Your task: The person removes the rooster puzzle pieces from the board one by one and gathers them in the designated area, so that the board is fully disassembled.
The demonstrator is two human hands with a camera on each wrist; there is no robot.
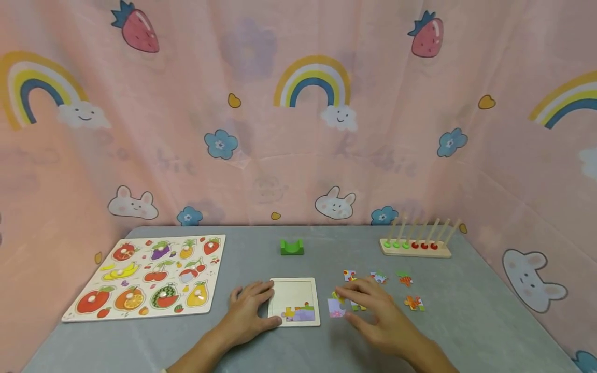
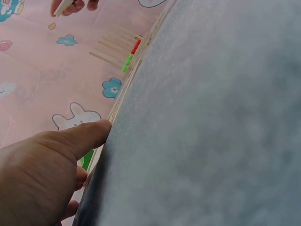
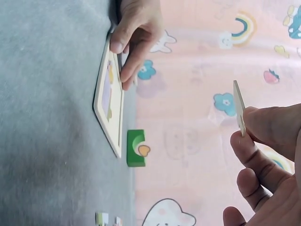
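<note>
My right hand [image 1: 380,321] pinches a lilac puzzle piece [image 1: 336,309] between thumb and fingers. In the right wrist view this puzzle piece [image 3: 238,104] is seen nearly edge-on, raised off the table. To its left lies a square wooden puzzle tray [image 1: 293,292], with several joined pieces [image 1: 300,313] along its lower right side. My left hand [image 1: 249,311] rests on the tray's left edge, thumb at the near corner and index finger near the far one. In the left wrist view the left hand [image 2: 51,160] hides most of the tray.
Loose puzzle pieces [image 1: 413,303] lie beyond and right of my right hand. A fruit peg board [image 1: 184,269] is at the left. A green block [image 1: 292,248] stands behind the tray. At the back right is a pegged stand [image 1: 415,250] with green and red beads.
</note>
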